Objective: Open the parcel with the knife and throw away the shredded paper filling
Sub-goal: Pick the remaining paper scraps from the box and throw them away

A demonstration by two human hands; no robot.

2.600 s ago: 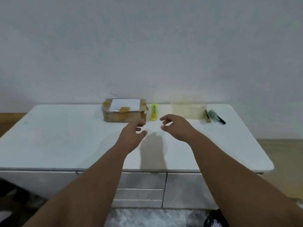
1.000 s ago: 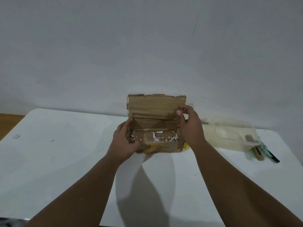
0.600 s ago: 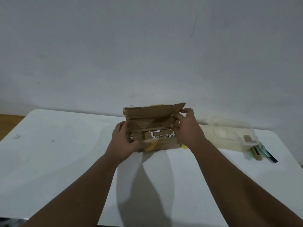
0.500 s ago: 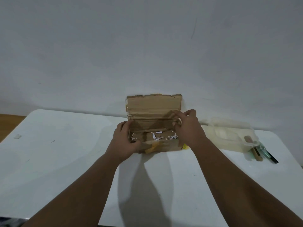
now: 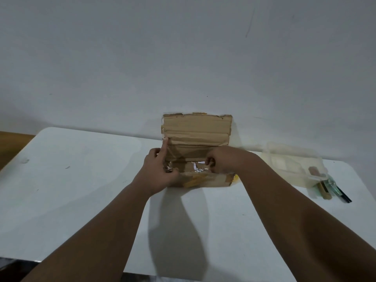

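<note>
While the cardboard parcel sits open on the white table near the wall, its lid flap is stood upright. The parcel's left end is gripped by the left hand, one finger raised along the flap edge. Shredded paper inside is pinched by the curled right hand. A clear plastic container is seen to the right, apart from the parcel.
</note>
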